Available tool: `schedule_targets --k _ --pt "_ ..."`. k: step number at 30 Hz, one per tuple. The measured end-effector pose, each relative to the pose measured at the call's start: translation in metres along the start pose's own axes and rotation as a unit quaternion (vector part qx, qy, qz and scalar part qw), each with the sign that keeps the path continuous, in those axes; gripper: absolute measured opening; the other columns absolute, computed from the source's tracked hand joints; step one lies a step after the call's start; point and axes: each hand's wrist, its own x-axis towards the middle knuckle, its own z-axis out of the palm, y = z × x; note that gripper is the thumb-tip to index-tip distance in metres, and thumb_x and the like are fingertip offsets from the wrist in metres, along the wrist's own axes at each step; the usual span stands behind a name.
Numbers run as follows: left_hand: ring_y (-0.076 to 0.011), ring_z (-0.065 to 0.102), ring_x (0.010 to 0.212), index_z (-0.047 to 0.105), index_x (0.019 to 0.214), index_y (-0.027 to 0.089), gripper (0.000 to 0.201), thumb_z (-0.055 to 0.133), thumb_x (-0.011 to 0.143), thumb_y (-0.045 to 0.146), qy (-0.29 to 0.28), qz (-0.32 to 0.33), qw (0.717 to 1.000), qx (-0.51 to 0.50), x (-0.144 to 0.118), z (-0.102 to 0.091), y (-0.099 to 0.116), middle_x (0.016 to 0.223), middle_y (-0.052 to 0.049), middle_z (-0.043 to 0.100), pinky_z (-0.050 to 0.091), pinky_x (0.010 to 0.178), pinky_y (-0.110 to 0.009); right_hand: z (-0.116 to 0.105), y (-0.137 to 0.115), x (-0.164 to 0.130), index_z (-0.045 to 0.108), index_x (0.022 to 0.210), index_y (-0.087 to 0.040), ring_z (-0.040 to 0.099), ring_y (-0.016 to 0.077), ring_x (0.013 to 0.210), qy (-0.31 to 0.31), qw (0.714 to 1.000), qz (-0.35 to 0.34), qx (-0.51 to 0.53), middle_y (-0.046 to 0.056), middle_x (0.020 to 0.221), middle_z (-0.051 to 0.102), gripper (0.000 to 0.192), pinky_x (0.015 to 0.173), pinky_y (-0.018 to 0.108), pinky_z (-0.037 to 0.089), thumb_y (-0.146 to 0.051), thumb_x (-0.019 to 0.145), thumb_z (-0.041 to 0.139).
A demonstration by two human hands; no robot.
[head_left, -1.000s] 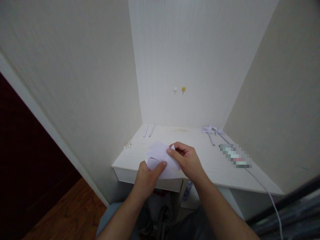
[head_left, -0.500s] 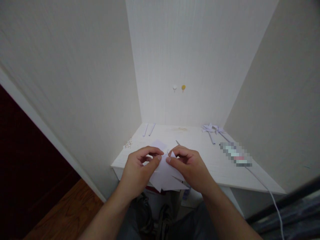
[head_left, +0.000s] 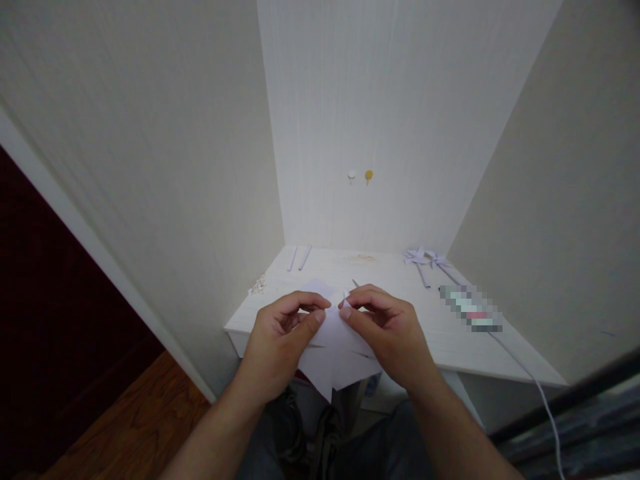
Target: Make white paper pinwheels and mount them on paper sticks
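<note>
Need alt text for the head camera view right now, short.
Both hands, left hand and right hand, pinch a folded white paper over the front edge of a small white desk. Finished paper pinwheels lie at its back right corner.

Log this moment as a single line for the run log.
left hand: pinching folded white paper | right hand: pinching same paper | paper: over white desk front edge
</note>
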Motion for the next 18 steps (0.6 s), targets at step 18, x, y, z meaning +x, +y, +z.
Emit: schedule_targets --k 18 --pt "-0.0145 0.062 0.079 0.078 0.086 0.022 0.003 0.075 0.086 0.022 -0.024 0.146 0.980 0.130 -0.004 -0.005 -0.011 0.083 0.000 0.074 0.048 0.075 -0.027 0.003 -0.001 -0.003 0.072 0.081 -0.018 0.050 0.0122 0.061 -0.082 0.976 0.177 0.093 -0.001 0.070 0.063 0.030 0.056 0.026 0.037 -0.045 0.075 0.083"
